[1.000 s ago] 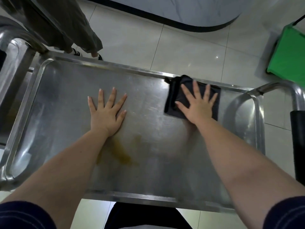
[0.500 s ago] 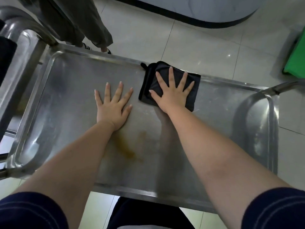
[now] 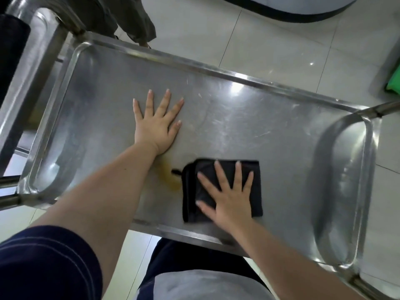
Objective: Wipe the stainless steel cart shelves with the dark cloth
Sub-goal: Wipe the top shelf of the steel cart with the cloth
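A: Shelf first. What's it carrying?

B: Steel cart shelf (image 3: 270, 148), a shallow tray with a raised rim all round and rounded corners. Inside the rim are one dark cloth (image 3: 190, 187), both hands, and a brownish stain (image 3: 168, 178).

A: Where's the cloth?

B: Flat on the shelf, close to the near edge, a little right of the middle. It is folded into a rough square. A small loop (image 3: 176, 171) sticks out at its far left corner.

A: Right hand?

B: The right hand (image 3: 229, 198) lies palm down on top of the cloth with its fingers straight and spread. There is no grip: nothing is curled round the fabric, and the hand is just pressed flat on it.

A: Left hand?

B: The left hand (image 3: 157, 124) lies palm down on bare steel, left of the shelf's middle and well apart from the cloth. Its fingers are spread and its grip holds nothing.

A: The stain?

B: It runs from beside the left wrist up to the cloth's left edge.

A: Surroundings?

B: There is a pale tiled floor (image 3: 270, 46). Someone's trouser legs (image 3: 129, 20) stand past the far left corner. A steel rail (image 3: 32, 72) runs along the left end. Something green (image 3: 395, 81) shows at the right margin, too cropped to identify.
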Tool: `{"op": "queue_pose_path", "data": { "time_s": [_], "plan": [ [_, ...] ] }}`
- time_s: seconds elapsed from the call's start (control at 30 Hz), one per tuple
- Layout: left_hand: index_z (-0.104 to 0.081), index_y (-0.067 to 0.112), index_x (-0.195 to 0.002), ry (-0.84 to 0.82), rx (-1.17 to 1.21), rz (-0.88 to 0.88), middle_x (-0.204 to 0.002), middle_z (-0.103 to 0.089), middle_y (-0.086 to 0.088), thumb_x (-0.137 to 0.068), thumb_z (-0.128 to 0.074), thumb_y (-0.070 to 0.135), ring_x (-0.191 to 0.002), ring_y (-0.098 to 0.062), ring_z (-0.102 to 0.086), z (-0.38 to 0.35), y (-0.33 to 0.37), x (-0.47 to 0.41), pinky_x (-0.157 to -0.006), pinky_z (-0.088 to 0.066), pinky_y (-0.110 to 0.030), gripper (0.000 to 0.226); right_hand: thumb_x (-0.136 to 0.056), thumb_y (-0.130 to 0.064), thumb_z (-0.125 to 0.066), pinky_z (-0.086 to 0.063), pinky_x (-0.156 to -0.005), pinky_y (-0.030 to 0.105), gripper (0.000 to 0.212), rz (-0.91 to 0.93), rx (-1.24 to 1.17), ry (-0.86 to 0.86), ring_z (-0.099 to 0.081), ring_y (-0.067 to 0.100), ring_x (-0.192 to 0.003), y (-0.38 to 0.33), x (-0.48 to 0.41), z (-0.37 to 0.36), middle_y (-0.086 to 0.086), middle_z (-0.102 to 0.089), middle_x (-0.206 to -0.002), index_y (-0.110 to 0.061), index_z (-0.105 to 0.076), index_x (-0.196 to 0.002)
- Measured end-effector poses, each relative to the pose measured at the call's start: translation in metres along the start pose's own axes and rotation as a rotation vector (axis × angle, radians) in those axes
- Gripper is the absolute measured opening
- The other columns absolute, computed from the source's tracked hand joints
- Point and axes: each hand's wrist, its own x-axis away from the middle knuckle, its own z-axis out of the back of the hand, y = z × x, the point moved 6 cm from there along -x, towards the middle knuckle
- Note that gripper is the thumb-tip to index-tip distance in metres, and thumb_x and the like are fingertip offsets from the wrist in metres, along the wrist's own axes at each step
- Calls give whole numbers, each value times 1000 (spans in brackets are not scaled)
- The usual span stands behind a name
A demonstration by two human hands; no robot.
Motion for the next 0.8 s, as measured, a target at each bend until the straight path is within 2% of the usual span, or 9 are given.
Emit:
{"op": "queue_pose_path", "data": {
  "time_s": [0.07,0.17,0.3,0.5,0.63,0.8],
  "plan": [
    [7,49,-153,9,5,4,-165,8,10,-99,-9,59,-151,-34,10,0,-1,-1,-115,4,-67,57,-86,-77,-31,2,-110,74,73,-131,-18,65,2,53,-146,28,-59,20,1,-11,-166,-49,-18,-153],
    [8,50,-152,21,9,4,-165,9,11,-99,-8,60,-151,-34,11,-2,-1,-3,-115,4,-67,56,-86,-80,-20,10,-109,73,74,-325,-47,29,15,51,-145,72,-147,48,-3,9,-166,-53,3,-151],
    [9,51,-152,30,8,1,-165,9,11,-100,-10,60,-150,-34,12,-3,-2,-4,-114,5,-67,56,-87,-80,-16,11,-110,72,74,-389,-22,30,19,49,-144,89,-191,60,-5,18,-164,-52,9,-151],
    [6,49,-153,12,38,-16,-165,10,10,-100,-10,60,-150,-34,15,-2,-2,-3,-114,8,-68,56,-87,-79,-14,5,-111,71,75,-288,9,18,18,49,-145,62,-138,42,-4,16,-165,-50,9,-152],
    [6,48,-153,-16,42,-19,-165,12,10,-99,-9,60,-149,-34,17,-1,-1,-3,-113,10,-67,57,-90,-78,-24,1,-111,72,74,-239,-11,46,6,51,-146,18,-64,20,0,2,-166,-47,-7,-155],
    [5,46,-154,-18,66,-45,-165,12,8,-100,-9,59,-149,-35,18,1,-1,1,-113,11,-68,58,-88,-74,-37,-8,-108,77,76,-177,-13,32,3,54,-145,-44,32,-14,3,-7,-166,-45,-14,-155]
  ]
}}
